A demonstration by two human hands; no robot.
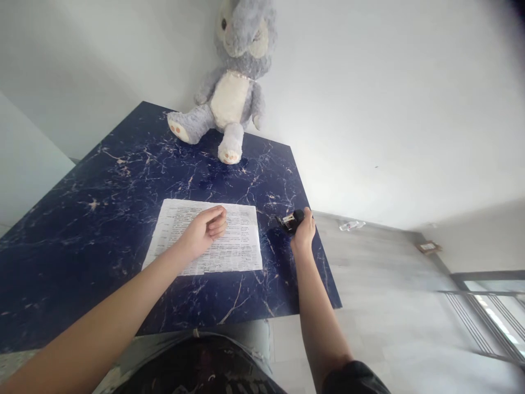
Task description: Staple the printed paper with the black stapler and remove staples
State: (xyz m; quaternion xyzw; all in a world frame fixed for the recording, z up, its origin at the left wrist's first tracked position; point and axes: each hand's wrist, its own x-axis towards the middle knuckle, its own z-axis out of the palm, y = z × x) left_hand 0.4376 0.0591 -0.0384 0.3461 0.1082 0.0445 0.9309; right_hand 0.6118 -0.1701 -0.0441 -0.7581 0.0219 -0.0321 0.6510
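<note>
Printed white sheets (241, 235) lie on the dark blue marbled table (229, 295). Above the middle of the sheets is my left hand (207, 230), its fingers curled inward; whether something small is inside them is hidden. To the right of the paper, near the table's right edge, my right hand (304, 229) is wrapped round a black stapler (290, 220), which points left toward the sheets.
A large grey and white plush toy (232, 98) sits at the back of the table against the wall. On the floor to the right are a clear plastic bottle (351, 225) and a small brown box (429, 247). A metal-framed rack or door stands far right.
</note>
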